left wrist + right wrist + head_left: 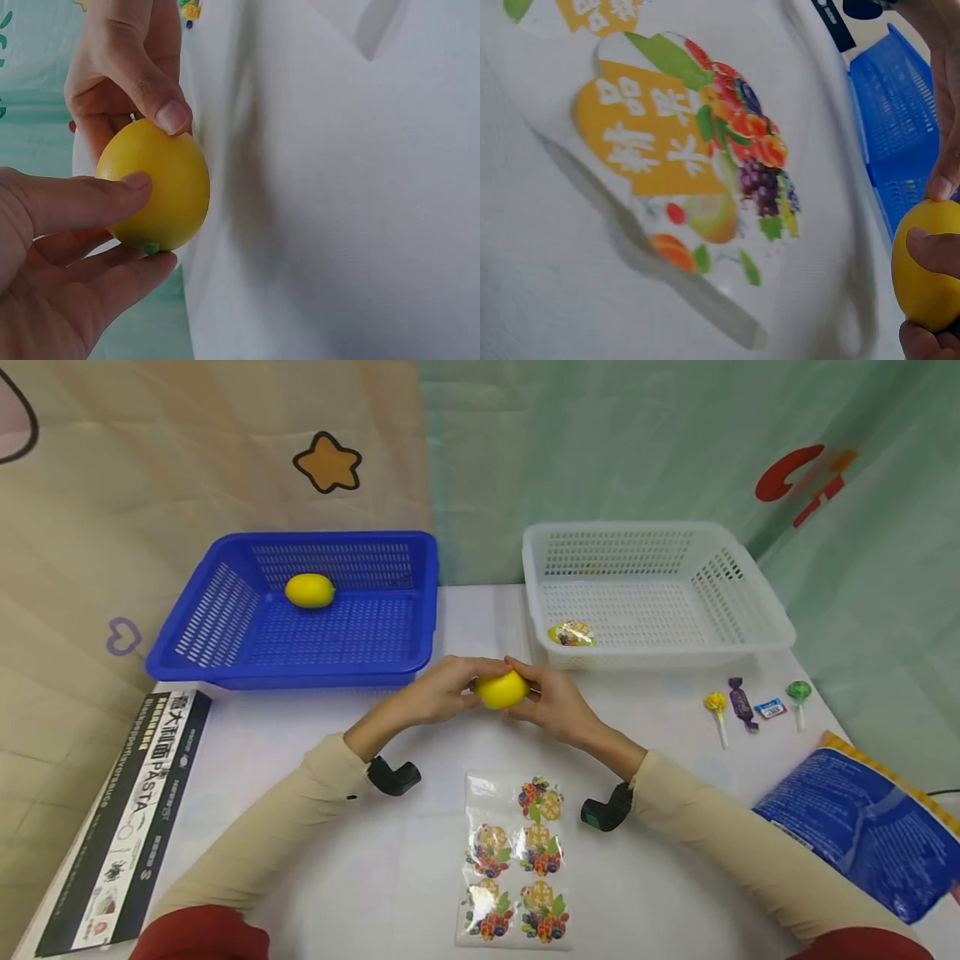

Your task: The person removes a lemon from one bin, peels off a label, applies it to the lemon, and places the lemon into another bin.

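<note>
Between both hands is a yellow lemon (502,691), held above the table just in front of the two baskets. The left hand (441,692) grips its left side, and in the left wrist view the thumb lies across the peel with fingers near the green tip. From the other side the right hand (557,703) pinches it between thumb and fingers. No sticker shows on the visible peel of this lemon (169,195). Below the hands lies a sheet of round fruit stickers (517,868), with one space at its upper left bare.
A blue basket (322,681) at back left holds another lemon (309,591). The white basket (660,656) at back right holds a stickered yellow item (572,633). Lollipops and wrapped candies (742,705) lie right, near a blue bag (862,818). A pasta box (127,818) lies left.
</note>
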Motion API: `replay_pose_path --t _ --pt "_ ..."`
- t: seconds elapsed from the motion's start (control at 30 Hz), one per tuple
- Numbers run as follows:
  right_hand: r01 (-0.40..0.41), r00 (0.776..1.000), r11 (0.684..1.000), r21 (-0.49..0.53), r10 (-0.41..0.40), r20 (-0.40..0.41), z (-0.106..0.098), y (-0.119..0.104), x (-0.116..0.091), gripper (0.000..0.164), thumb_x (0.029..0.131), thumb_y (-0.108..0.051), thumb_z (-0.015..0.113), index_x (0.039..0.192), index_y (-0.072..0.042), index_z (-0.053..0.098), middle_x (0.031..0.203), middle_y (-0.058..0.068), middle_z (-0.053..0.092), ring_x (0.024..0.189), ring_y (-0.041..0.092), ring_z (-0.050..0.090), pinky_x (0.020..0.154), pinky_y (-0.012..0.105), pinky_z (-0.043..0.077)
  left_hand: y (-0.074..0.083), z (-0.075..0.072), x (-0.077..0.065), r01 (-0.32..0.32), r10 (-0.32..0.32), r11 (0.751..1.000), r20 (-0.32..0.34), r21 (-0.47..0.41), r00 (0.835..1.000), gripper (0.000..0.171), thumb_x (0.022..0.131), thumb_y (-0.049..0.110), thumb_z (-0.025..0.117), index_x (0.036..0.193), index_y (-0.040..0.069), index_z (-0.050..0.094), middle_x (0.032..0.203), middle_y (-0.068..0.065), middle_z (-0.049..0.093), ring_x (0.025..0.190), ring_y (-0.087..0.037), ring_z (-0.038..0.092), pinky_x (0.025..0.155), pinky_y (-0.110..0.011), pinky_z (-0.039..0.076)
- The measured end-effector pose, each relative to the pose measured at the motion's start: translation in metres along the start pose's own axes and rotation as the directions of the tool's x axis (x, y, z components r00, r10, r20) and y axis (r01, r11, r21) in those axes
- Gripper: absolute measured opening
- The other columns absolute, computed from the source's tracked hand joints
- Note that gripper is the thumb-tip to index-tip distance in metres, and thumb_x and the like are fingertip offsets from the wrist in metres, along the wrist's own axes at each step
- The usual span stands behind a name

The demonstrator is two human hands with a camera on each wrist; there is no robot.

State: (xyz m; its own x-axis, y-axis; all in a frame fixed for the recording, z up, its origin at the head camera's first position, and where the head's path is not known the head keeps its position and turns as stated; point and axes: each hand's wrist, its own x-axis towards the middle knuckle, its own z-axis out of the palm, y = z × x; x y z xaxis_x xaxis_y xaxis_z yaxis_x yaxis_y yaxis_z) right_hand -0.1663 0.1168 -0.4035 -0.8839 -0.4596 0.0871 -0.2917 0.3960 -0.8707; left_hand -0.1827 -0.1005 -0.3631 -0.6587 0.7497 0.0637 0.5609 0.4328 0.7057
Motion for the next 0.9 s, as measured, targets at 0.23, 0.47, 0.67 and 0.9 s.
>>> replay_pose_path --t 0.23,0.47,0.67,0.9 --pt "-0.037 0.999 0.997 -0.068 0.038 0.004 0.009 0.012 -0.005 0.077 0.08 -0.004 0.08 0.146 0.003 0.041 0.148 0.015 0.045 0.132 0.025 0.048 0.1 0.027 0.045 -0.012 0.014 -0.003 -0.011 0.011 0.999 -0.008 -0.033 1.0 0.054 0.087 -0.014 0.059 0.139 -0.003 0.052 0.142 -0.016 0.052 0.134 -0.028 0.046 0.111 -0.039 0.036" --pt "-0.159 0.986 0.97 -0.185 0.167 0.027 0.003 -0.004 -0.021 0.081 0.088 -0.008 0.073 0.15 0.01 0.024 0.153 0.024 0.031 0.138 0.032 0.038 0.108 0.039 0.039 -0.016 0.013 -0.003 0.03 -0.032 0.992 -0.01 -0.123 0.999 0.05 0.088 -0.008 0.066 0.136 -0.006 0.053 0.142 -0.019 0.051 0.134 -0.032 0.045 0.108 -0.043 0.039" --pt "-0.155 0.979 0.908 -0.39 0.194 0.063 0.0 -0.022 -0.061 0.07 0.09 -0.02 0.072 0.144 0.01 0.04 0.145 0.026 0.045 0.135 0.037 0.043 0.11 0.049 0.036 -0.017 0.011 -0.004 0.036 -0.038 0.993 -0.017 -0.113 0.999 0.055 0.083 -0.006 0.071 0.136 -0.004 0.054 0.143 -0.019 0.051 0.136 -0.031 0.043 0.113 -0.041 0.034" --pt "-0.036 0.966 0.813 -0.581 0.178 0.188 0.001 -0.026 -0.094 0.064 0.068 -0.041 0.089 0.12 -0.013 0.064 0.113 -0.003 0.057 0.096 0.015 0.053 0.078 0.036 0.051 -0.018 0.009 -0.006 0.017 -0.02 0.992 -0.024 -0.121 1.0 0.056 0.084 -0.004 0.073 0.137 -0.001 0.054 0.142 -0.014 0.053 0.136 -0.029 0.043 0.114 -0.042 0.031"
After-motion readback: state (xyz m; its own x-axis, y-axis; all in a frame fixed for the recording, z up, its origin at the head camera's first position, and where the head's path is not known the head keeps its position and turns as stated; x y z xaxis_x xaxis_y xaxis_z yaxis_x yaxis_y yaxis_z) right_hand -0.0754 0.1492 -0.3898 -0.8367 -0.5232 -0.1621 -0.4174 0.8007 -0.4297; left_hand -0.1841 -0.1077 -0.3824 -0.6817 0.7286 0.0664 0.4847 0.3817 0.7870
